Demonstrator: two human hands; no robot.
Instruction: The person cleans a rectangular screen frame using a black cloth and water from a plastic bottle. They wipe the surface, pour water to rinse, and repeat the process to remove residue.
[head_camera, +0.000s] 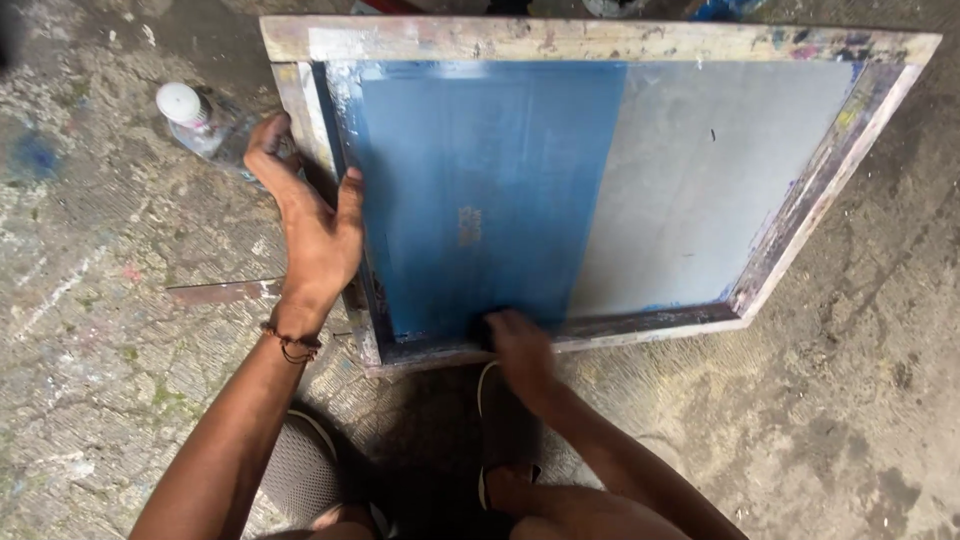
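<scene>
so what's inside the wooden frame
A stretched mesh screen, its left part coated blue, the right part grey. The right hand blurs over the bottom edge, hiding whatever it holds.
</scene>
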